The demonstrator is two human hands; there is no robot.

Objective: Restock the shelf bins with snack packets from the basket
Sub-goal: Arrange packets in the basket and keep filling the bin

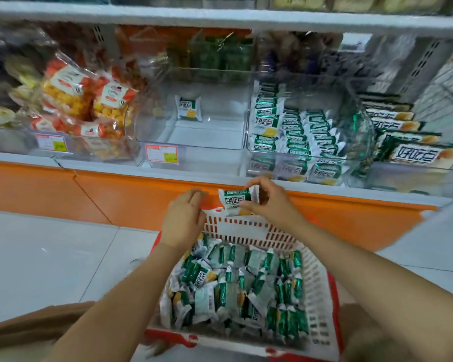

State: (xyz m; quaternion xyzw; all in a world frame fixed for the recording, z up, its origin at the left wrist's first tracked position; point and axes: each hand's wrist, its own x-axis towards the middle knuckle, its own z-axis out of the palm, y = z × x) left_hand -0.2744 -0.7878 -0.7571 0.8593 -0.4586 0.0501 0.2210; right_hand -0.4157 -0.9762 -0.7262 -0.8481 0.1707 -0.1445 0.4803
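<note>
A white-and-red plastic basket (318, 291) sits low in front of me, filled with several green-and-white snack packets (236, 288). My right hand (270, 202) pinches one such packet (234, 201) between thumb and fingers, above the basket's far rim. My left hand (183, 218) hovers just left of that packet with loosely bent fingers, a small gap away, holding nothing I can see. On the shelf ahead, the middle clear bin (194, 142) holds a single matching packet (188, 107). The clear bin to its right (254, 113) is packed with several of the same packets.
The left bin (71, 146) holds orange-and-yellow snack bags. Green boxes (416, 150) of the same brand stand at the far right. An orange shelf base (115, 197) runs below the bins. Price tags (161, 153) hang on the bin fronts. Pale floor tiles lie to the left.
</note>
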